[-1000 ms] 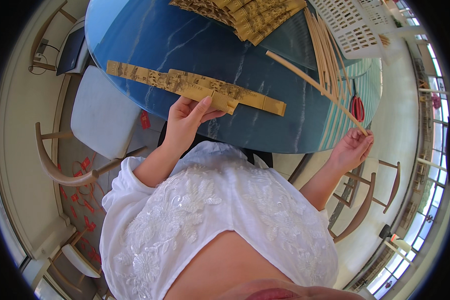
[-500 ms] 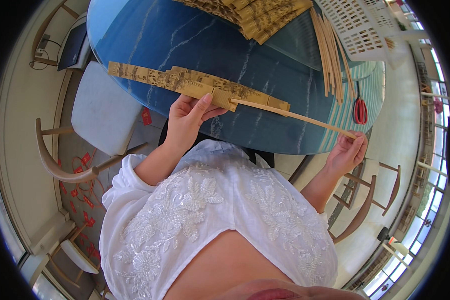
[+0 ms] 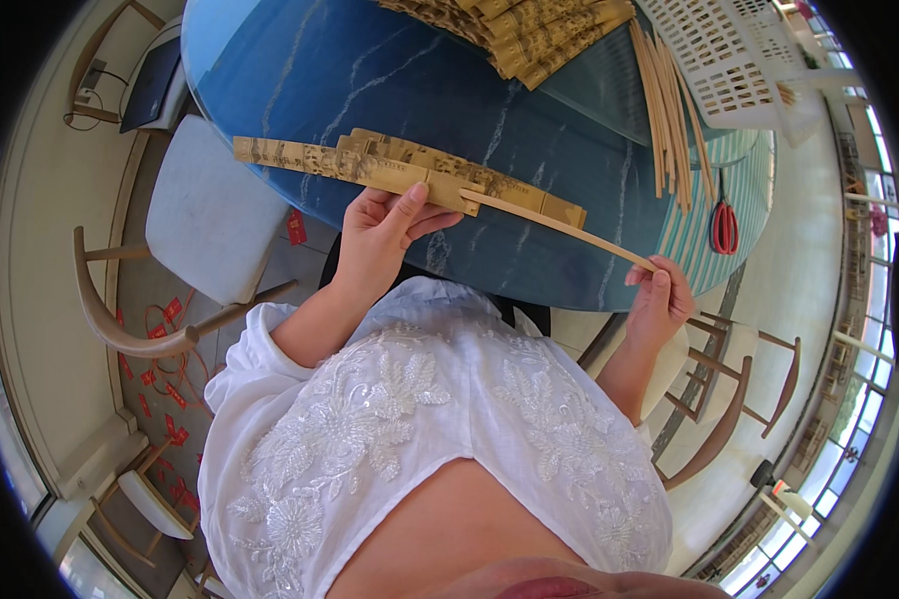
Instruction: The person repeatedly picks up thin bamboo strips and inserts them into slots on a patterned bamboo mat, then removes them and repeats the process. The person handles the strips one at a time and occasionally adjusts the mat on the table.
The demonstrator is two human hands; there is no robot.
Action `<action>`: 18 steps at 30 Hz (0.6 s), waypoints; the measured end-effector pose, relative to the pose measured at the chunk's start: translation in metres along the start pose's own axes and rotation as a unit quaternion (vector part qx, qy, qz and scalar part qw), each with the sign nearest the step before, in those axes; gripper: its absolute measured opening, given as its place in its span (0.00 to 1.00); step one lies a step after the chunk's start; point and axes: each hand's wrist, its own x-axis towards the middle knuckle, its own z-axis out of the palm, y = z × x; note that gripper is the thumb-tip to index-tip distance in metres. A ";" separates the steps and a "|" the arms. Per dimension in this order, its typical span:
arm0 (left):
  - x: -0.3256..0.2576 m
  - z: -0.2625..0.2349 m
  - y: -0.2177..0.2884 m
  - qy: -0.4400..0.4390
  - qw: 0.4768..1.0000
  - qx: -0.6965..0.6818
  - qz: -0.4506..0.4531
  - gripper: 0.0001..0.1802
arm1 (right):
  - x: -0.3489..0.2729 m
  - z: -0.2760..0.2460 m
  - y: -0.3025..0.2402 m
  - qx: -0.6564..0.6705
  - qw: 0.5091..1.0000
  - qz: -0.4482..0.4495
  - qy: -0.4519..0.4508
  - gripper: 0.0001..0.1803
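My left hand (image 3: 382,240) is closed on a long gold printed paper strip (image 3: 305,163), thumb on top, above the table's near edge. A thin wooden stick (image 3: 564,230) runs rightward from the strip's end, its left tip tucked into the paper beside my left fingers. At the stick's other end, my right hand (image 3: 662,301) pinches it between thumb and fingertips. Just beyond the held strip lies more gold printed paper (image 3: 529,192), its layers partly overlapped by the strip.
On the blue veined table (image 3: 370,60) sits a heap of gold paper strips (image 3: 539,45) at the far side. Right of it are loose wooden sticks (image 3: 666,115), a white perforated basket (image 3: 719,65) and red-handled scissors (image 3: 724,230). A chair (image 3: 205,215) stands at the left.
My right hand has moved left toward my left hand, and less of the stick shows outside the paper strip. My left hand keeps its hold on the strip.
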 end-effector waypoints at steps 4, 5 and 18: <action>-0.001 -0.001 -0.001 -0.005 1.000 0.007 0.004 0.13 | -0.001 0.022 -0.003 -0.029 0.996 0.033 -0.075 0.08; -0.001 0.000 -0.001 -0.007 1.000 0.008 0.004 0.13 | -0.001 0.029 -0.003 -0.022 0.996 0.041 -0.077 0.09; -0.005 0.003 0.001 -0.041 0.994 0.103 -0.016 0.14 | -0.004 0.121 0.009 -0.003 0.977 0.132 -0.167 0.11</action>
